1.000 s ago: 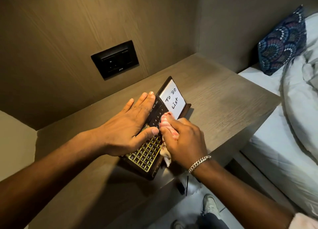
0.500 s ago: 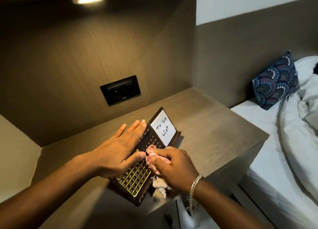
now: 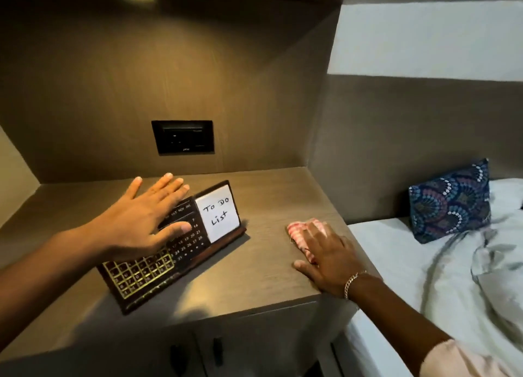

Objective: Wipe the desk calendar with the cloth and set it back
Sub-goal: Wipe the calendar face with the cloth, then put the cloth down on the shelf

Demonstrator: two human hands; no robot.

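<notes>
Desk calendar (image 3: 172, 252): I see it propped on the bench (image 3: 268, 269), left of centre, its "To Do List" note facing me.
Left hand (image 3: 135, 223): my grip is spread wide, fingers apart, over the calendar's upper left; whether it touches, I cannot tell.
Right hand (image 3: 325, 260): flat, grip loose, pressing the cloth (image 3: 300, 233) to the bench's right edge.
Cloth: well apart from the calendar, beside the bed (image 3: 396, 263).

desk calendar (image 3: 181, 252): dark, propped aslant on nightstand | cloth (image 3: 301, 235): pink-white, bunched, right of it
</notes>
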